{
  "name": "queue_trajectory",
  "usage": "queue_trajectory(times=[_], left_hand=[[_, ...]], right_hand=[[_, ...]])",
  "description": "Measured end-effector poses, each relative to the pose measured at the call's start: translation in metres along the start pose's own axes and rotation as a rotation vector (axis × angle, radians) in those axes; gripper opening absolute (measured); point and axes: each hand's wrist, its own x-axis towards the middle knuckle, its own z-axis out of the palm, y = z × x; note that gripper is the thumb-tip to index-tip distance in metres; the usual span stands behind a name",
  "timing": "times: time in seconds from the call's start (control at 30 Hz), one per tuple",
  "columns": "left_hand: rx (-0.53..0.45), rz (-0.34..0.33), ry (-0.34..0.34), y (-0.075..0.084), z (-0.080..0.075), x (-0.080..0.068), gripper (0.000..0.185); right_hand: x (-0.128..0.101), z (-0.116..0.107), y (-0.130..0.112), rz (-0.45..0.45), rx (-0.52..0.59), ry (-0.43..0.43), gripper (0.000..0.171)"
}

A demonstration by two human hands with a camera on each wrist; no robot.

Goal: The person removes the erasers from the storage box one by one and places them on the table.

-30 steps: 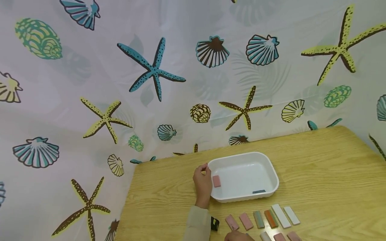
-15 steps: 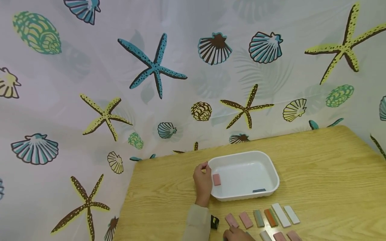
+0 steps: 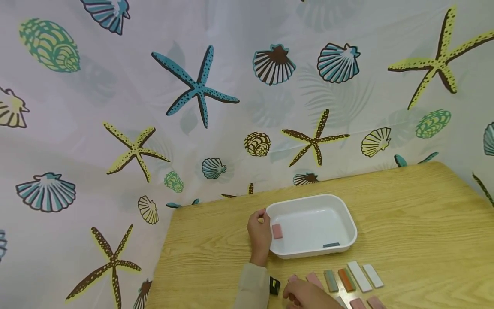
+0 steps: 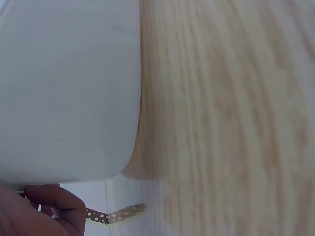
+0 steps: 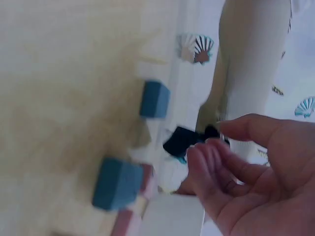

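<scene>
My left hand (image 3: 259, 234) pinches the left rim of a white plastic tub (image 3: 311, 254); in the left wrist view the fingers (image 4: 61, 201) curl at the tub's corner. Inside the tub lie a pink block (image 3: 277, 231) and a dark grey-blue block (image 3: 331, 245). My right hand (image 3: 308, 295) is over the near blocks and partly covers a pink block (image 3: 315, 280). The right wrist view shows its fingers loosely bent, a gap between thumb and fingertips, nothing held. Below it are two blue blocks (image 5: 118, 184) on the table.
In front of the tub lie a grey-green block (image 3: 331, 280), an orange-and-green block (image 3: 347, 280), a long white block (image 3: 359, 277) and a shorter white one (image 3: 373, 276). Pink blocks (image 3: 357, 304) lie nearer. A black item (image 3: 274, 286) is beside the left sleeve (image 3: 251, 287).
My right hand has come further into view from the near edge, up over the pink blocks. The left hand and the tub have stayed in place.
</scene>
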Motion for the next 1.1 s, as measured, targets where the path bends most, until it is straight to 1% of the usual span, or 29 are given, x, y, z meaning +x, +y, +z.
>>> queue_trajectory(times=[0.07,0.1,0.17,0.3,0.37,0.5,0.6,0.83,0.93,1.1], left_hand=[[-0.001,0.003,0.002,0.001,0.0,0.0,0.016],[-0.001,0.003,0.004,0.001,0.0,0.0,0.016],[0.002,0.001,0.004,0.002,0.0,-0.001,0.016],[0.0,-0.009,-0.002,0.002,0.0,-0.002,0.016],[-0.005,-0.01,-0.004,0.002,-0.001,-0.002,0.016],[-0.007,-0.004,-0.006,0.001,0.0,-0.001,0.017],[-0.003,-0.003,-0.006,0.001,0.0,0.0,0.017],[-0.006,-0.008,-0.004,0.004,0.0,-0.002,0.017],[-0.004,-0.01,-0.001,0.005,-0.001,-0.003,0.017],[0.003,-0.009,0.006,0.003,-0.001,0.0,0.017]], right_hand=[[0.001,-0.009,-0.002,-0.028,0.017,0.038,0.005],[0.002,-0.014,-0.004,-0.088,-0.071,0.071,0.005],[0.001,-0.022,-0.007,-0.067,-0.087,0.114,0.005],[0.004,-0.037,-0.013,0.05,-0.113,0.164,0.007],[0.006,-0.045,-0.016,0.084,-0.146,0.201,0.01],[0.015,-0.06,-0.017,0.083,-0.213,0.269,0.015],[0.026,-0.067,-0.013,0.095,-0.251,0.308,0.016],[0.058,-0.07,0.011,0.137,-0.314,0.358,0.017],[0.071,-0.067,0.019,0.211,-0.313,0.373,0.017],[0.089,-0.065,0.027,0.339,-0.279,0.357,0.018]])
